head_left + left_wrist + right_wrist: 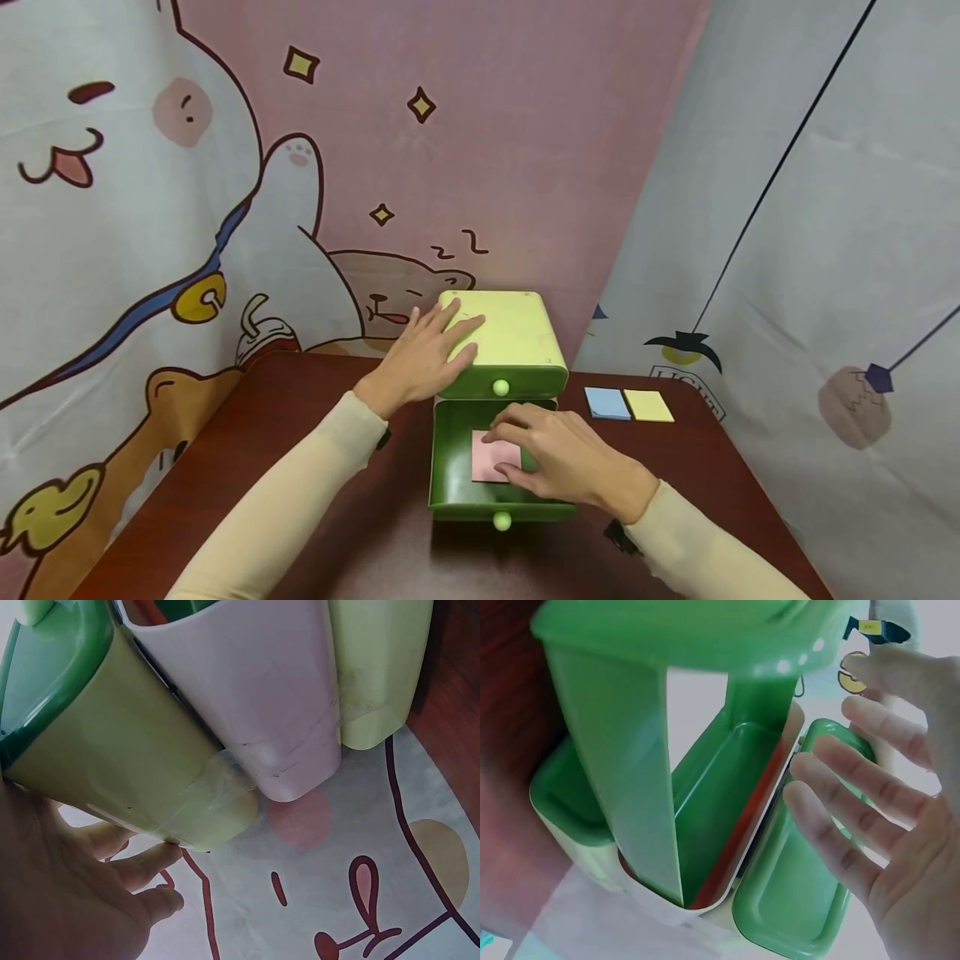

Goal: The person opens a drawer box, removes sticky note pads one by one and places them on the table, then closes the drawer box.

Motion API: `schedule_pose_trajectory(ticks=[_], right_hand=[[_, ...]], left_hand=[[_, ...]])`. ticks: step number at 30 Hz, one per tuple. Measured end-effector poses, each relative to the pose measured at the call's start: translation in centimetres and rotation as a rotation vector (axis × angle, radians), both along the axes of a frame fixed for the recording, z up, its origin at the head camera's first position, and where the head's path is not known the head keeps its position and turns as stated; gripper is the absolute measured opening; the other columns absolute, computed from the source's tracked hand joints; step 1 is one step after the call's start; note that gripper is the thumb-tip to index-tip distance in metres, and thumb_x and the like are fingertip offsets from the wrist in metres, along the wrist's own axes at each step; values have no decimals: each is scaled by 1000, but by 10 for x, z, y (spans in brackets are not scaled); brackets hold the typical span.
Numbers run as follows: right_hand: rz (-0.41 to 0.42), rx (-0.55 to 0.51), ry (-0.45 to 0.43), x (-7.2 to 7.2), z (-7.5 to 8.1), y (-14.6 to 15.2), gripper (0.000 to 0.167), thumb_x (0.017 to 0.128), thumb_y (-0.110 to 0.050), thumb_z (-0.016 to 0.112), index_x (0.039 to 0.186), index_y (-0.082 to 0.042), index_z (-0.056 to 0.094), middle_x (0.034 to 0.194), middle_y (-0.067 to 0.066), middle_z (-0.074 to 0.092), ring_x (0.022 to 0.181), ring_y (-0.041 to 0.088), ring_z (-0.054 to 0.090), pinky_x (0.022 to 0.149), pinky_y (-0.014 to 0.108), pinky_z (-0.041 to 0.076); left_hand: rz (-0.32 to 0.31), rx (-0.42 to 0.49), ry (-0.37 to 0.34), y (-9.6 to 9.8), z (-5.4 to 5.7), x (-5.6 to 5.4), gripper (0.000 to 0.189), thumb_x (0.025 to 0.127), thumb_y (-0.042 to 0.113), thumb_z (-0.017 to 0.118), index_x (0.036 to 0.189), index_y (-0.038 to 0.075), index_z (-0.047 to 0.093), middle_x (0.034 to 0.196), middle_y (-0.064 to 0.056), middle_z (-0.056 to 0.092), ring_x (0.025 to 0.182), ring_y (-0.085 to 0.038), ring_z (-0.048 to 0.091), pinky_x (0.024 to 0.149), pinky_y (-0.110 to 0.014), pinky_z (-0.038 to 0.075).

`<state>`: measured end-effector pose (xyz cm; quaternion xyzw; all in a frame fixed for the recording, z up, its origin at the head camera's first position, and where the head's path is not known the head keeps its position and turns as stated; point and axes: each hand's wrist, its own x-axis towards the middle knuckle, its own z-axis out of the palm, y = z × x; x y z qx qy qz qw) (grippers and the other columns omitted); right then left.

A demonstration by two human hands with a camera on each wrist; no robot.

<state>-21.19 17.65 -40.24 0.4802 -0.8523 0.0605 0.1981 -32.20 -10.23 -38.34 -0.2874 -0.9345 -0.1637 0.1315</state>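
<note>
A small stacked drawer unit with a pale yellow-green top section (517, 329) stands on the table, a green drawer (450, 475) pulled out of its middle level. Inside that drawer lies a flat pink pad of notes (486, 464). My left hand (423, 354) rests on the top section, fingers spread; the left wrist view shows that hand (105, 877) against the yellow-green casing (142, 750). Over the open drawer hovers my right hand (558, 450), fingers loosely bent above the pad. Nothing is held in this hand (885, 802) in the right wrist view.
Right of the unit, a blue note pad (607, 403) and a yellow note pad (648, 406) lie side by side on the dark red-brown table (337, 533). A printed cartoon curtain (525, 150) hangs behind the table. The upper drawer front (536, 382) is closed.
</note>
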Motion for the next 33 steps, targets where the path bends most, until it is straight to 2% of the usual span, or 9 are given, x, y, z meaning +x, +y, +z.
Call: schedule_pose_trajectory(ticks=[6, 10, 13, 21, 26, 33], right_hand=[[15, 114, -6, -11, 3, -3, 43, 96, -37, 98, 135, -25, 83, 137, -2, 78, 107, 15, 81, 76, 31, 68], [47, 177, -30, -17, 6, -6, 46, 99, -39, 95, 140, -23, 82, 142, 3, 78, 114, 19, 82, 87, 37, 71], [72, 236, -61, -21, 7, -10, 46, 102, -41, 93, 143, -22, 81, 146, 5, 77, 121, 22, 82, 97, 41, 71], [89, 406, -115, -29, 5, -21, 44, 104, -43, 90, 143, -26, 80, 150, 1, 75, 130, 21, 79, 109, 42, 68], [69, 468, -144, -33, 3, -28, 46, 102, -43, 92, 144, -28, 80, 150, 0, 75, 130, 21, 78, 110, 43, 68], [65, 524, -137, -36, 1, -35, 46, 101, -41, 93, 144, -31, 79, 150, 0, 73, 126, 21, 78, 103, 39, 70]], left_hand=[[-3, 5, 4, -1, -1, -1, 67, 122, 64, 31, 182, 36, 43, 195, -17, 27, 179, -52, 28, 145, -77, 13], [-2, 4, 5, -1, -1, -2, 66, 123, 64, 31, 182, 37, 42, 195, -16, 27, 179, -51, 28, 145, -77, 13], [-3, 8, 3, -1, -1, -1, 66, 123, 63, 33, 182, 37, 43, 195, -16, 27, 180, -51, 27, 145, -77, 13], [-8, 15, -3, -1, -1, 0, 66, 123, 62, 35, 182, 36, 43, 195, -17, 26, 180, -51, 26, 146, -77, 11], [-5, 20, -4, -1, -1, 1, 65, 122, 62, 35, 182, 36, 44, 195, -17, 27, 180, -51, 27, 146, -77, 11], [-1, 15, 4, -1, -2, 0, 65, 122, 62, 34, 182, 37, 44, 195, -17, 27, 180, -51, 27, 145, -78, 12]])
